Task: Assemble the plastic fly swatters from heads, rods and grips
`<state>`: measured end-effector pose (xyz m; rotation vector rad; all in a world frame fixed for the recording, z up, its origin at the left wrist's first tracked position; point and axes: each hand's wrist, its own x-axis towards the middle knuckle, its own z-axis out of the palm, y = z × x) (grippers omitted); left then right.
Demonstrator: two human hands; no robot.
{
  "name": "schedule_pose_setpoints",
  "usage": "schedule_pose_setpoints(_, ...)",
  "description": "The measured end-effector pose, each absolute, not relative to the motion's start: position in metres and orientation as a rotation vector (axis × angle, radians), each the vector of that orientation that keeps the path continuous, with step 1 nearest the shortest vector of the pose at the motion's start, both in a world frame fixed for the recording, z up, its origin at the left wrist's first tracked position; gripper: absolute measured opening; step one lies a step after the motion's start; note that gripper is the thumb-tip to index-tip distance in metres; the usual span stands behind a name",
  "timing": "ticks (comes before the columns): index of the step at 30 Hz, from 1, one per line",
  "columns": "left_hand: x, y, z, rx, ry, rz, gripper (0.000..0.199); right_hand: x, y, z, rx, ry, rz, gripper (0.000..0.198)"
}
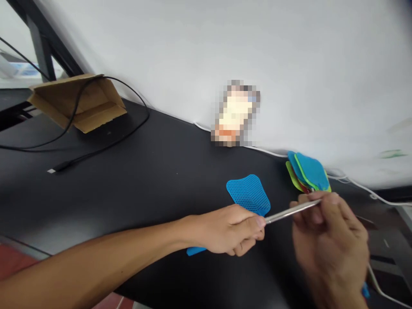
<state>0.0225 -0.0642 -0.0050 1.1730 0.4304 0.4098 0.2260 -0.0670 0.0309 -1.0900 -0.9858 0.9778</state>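
Observation:
A thin silver metal rod (289, 212) spans the gap between my two hands, tilted up toward the right. My left hand (238, 229) is closed around its left end. A blue handle end (195, 250) sticks out behind that hand, in line with the rod. My right hand (331, 240), slightly blurred, pinches the rod's other end between thumb and fingers. Just beyond my left hand is a blue perforated fly swatter head (249, 193); its lower edge is hidden, and I cannot tell whether it joins the rod. Past my right hand lie several stacked swatter heads (310, 171), blue, green and red.
A pixelated phone-like object (236, 113) leans against the white wall (180, 56). An open cardboard box (80, 103) sits at the left, with a black cable (106, 148) looping past it on the black table (135, 184). A white cord (267, 151) runs along the wall.

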Motion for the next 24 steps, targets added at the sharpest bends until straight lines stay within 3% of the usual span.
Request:
schedule_pose_setpoints(7,0.027,-0.072,-0.006,1.017,0.480,0.563,0.054,0.187,-0.096,-0.009,-1.261,-1.192,1.057,0.024)
schedule_pose_setpoints(12,0.029,-0.069,-0.005,0.937,0.439,0.615,0.050,0.203,-0.084,0.001,-1.356,-1.488,0.938,0.033)
schedule_pose_setpoints(17,0.026,-0.054,-0.005,0.828,0.474,1.010,0.025,0.225,-0.061,0.006,-1.692,-1.791,0.285,0.047)
schedule_pose_setpoints(19,0.025,-0.048,-0.005,0.809,0.507,1.162,0.019,0.226,-0.058,0.000,-1.808,-1.944,0.045,0.062)
schedule_pose_setpoints(22,0.025,-0.043,-0.006,0.801,0.536,1.217,0.017,0.219,-0.060,-0.008,-1.883,-2.099,-0.053,0.083)
schedule_pose_setpoints(24,0.025,-0.044,-0.006,0.821,0.543,1.193,0.017,0.217,-0.062,-0.009,-1.891,-2.126,0.033,0.081)
